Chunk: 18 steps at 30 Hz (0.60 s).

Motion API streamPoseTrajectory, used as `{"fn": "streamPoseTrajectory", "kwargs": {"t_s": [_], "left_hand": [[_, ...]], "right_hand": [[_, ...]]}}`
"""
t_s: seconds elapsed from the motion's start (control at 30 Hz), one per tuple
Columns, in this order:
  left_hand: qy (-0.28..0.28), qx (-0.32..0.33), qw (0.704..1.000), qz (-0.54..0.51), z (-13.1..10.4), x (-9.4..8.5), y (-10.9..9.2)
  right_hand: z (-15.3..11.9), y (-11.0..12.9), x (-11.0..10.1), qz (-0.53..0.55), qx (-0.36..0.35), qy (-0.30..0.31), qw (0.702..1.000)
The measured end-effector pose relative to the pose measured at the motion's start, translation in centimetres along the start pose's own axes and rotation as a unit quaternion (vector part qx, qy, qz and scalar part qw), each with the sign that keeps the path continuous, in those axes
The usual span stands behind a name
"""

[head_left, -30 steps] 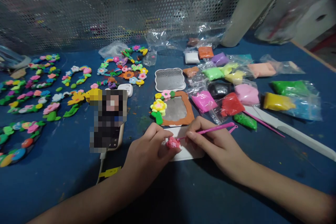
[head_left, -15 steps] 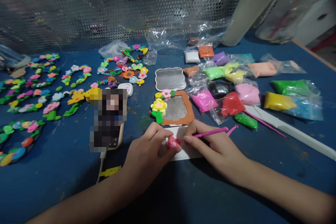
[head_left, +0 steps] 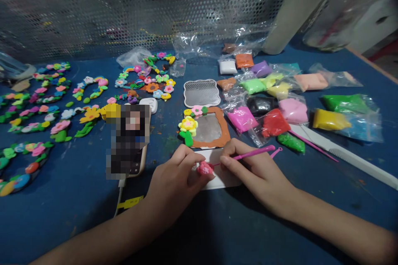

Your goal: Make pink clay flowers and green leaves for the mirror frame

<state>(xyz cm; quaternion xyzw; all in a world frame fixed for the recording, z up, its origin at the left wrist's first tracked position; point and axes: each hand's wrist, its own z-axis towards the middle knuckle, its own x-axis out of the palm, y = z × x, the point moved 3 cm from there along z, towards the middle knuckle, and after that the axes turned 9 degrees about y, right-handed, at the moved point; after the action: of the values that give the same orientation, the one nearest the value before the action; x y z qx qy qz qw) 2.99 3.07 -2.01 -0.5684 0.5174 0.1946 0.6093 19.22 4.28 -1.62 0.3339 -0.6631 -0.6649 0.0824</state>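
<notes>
Between the thumb and fingers of my left hand [head_left: 177,184] is a small reddish-pink clay piece [head_left: 205,168], its surface marked with lighter pink. My right hand [head_left: 251,169] grips a pink clay modelling tool [head_left: 256,152] like a pen, the thin tip pointing left at the clay piece. Whether the tip touches it I cannot tell. Both hands are over a white card [head_left: 226,180]. Just beyond them lies a mirror frame [head_left: 224,128] edged in brown clay, with clay flowers and leaves on its left side.
Bags of coloured clay [head_left: 242,119] spread over the right side of the blue table. A white cutter-like tool [head_left: 345,149] lies at right. A phone [head_left: 143,153] with a cable stands left of my hands. Clay-decorated rings [head_left: 23,186] fill the far left. A scalloped white-rimmed mirror [head_left: 201,93] lies behind.
My right hand has shifted slightly to the right with the modelling tool, drawing its tip back a little from the clay piece. My left hand stays nearly still.
</notes>
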Motion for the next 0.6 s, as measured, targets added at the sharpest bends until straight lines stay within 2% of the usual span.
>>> {"fn": "streamPoseTrajectory", "kwargs": {"t_s": [0.23, 0.6], "left_hand": [[-0.002, 0.001, 1.0, 0.002, 0.06, -0.04, 0.0], [0.003, 0.001, 1.0, 0.01, 0.12, -0.05, -0.01]], "right_hand": [[-0.01, 0.12, 0.23, -0.004, -0.018, 0.024, 1.0], [0.04, 0.21, 0.41, -0.034, -0.01, 0.028, 0.999]]}}
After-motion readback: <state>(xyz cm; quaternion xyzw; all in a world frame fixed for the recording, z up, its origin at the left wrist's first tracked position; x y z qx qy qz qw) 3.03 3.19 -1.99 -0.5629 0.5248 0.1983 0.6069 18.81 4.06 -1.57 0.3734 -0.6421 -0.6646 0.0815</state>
